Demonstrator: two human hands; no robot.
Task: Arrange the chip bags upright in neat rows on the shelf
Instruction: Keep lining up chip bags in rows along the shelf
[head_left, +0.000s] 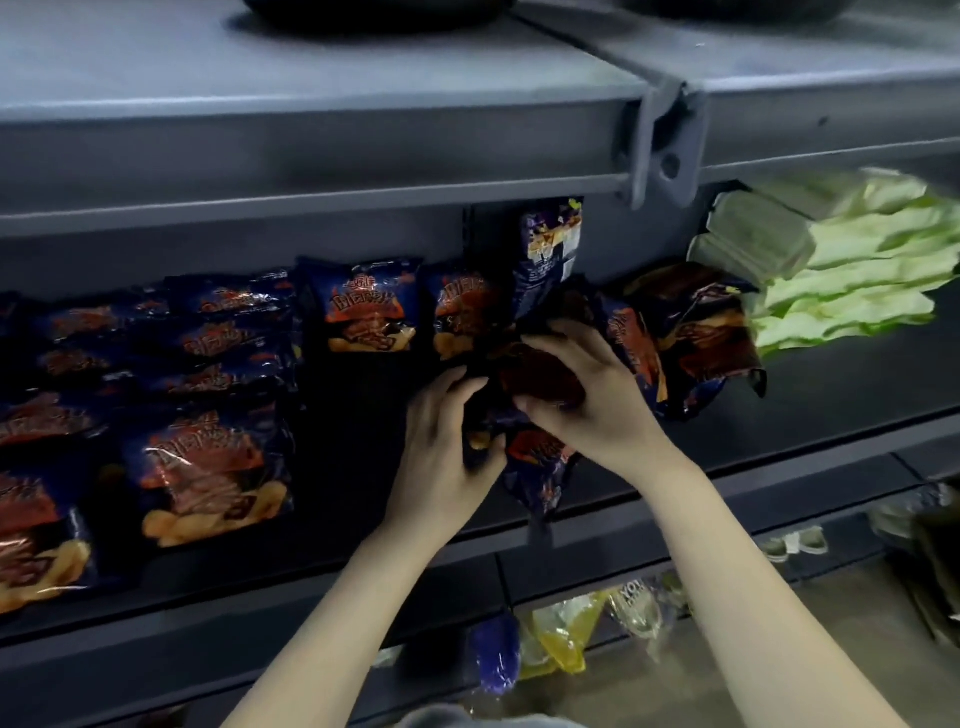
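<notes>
On the middle shelf (831, 384), near its front edge, my left hand (447, 441) and right hand (587, 400) both have fingers curled round one dark blue chip bag (540, 384). Its lower end hangs over the edge. Just behind it stand two upright bags (371, 306), with rowed bags (208, 462) to the left and slumped bags (696, 338) to the right, beside pale green packs (857, 270).

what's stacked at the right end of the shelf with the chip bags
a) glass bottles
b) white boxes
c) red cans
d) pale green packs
d: pale green packs lie stacked at the right end of the shelf, just right of the jumbled chip bags, some of which the left hand and right hand grip.
</notes>
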